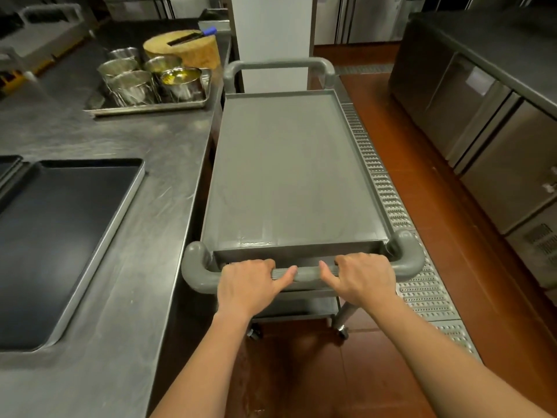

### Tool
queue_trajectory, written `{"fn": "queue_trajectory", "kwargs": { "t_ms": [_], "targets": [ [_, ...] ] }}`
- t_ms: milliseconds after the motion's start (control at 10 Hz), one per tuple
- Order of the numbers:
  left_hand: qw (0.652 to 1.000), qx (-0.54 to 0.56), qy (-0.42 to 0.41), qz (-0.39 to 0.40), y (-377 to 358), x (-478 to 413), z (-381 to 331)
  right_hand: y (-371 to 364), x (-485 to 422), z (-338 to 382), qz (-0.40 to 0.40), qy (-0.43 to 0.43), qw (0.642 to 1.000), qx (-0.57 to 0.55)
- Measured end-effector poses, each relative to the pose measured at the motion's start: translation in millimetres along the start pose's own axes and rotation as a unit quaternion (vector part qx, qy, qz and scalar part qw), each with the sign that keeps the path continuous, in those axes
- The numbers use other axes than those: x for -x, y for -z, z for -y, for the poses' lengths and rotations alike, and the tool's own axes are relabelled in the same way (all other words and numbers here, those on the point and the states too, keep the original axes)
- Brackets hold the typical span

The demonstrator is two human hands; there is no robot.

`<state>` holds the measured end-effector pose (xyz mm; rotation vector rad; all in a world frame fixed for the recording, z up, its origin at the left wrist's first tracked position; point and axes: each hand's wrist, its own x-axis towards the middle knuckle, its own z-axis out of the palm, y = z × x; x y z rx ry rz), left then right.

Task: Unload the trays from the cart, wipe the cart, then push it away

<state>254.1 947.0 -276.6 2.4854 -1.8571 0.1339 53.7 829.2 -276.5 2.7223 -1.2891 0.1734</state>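
The long steel counter [150,182] fills the nine o'clock side of the room. Close beside it stands the grey cart [289,164], its length running toward twelve o'clock. At three o'clock of the cart a perforated drain grate [388,194] runs along the red tiled floor [446,236], and steel cabinets [482,140] line the far side.

On the counter, at eight o'clock of the cart, lies a black tray [66,236] flat on the steel, with the corner of a second dark tray [9,167] just beside it. At eleven o'clock sits a steel tray [150,108] holding a cluster of metal tins [132,86], and behind it a round wooden chopping block [187,49] with a cleaver [193,36] lying on top.

At six o'clock, both hands grip the near handle [307,274]. The left hand [250,282] has its fingers curled over the bar and its thumb along it. The right hand [361,280] holds on the same way, a short gap between the two thumbs.
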Motion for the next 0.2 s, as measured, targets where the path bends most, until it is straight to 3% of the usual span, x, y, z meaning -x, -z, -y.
{"fn": "queue_trajectory", "kwargs": {
  "t_ms": [100, 200],
  "targets": [
    [0.999, 0.039, 0.025, 0.026, 5.3, 1.3, -1.7, 3.6, 0.0, -0.1, 0.030, 0.015, 0.999, -0.018],
    [0.965, 0.260, 0.028, -0.032, 26.2, 7.5, -3.1, 22.7, -0.7, -9.0, 0.049, 0.023, 0.978, -0.202]
  ]
}}
